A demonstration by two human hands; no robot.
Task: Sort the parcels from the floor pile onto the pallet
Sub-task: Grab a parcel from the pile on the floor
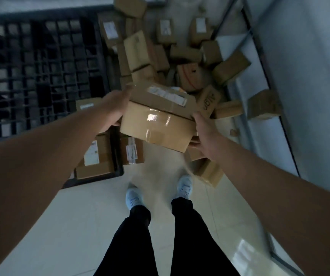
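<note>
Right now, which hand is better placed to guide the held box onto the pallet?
Left, probably. The left hand grips the held box on the side facing the black pallet, which lies to the person's left. The right hand holds the far side, nearer the floor pile.

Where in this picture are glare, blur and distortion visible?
Head view: glare on the tape of the held box and on the floor at lower right; the pile is motion-blurred; the pallet is dark; the wide-angle lens bends the edges.
</note>
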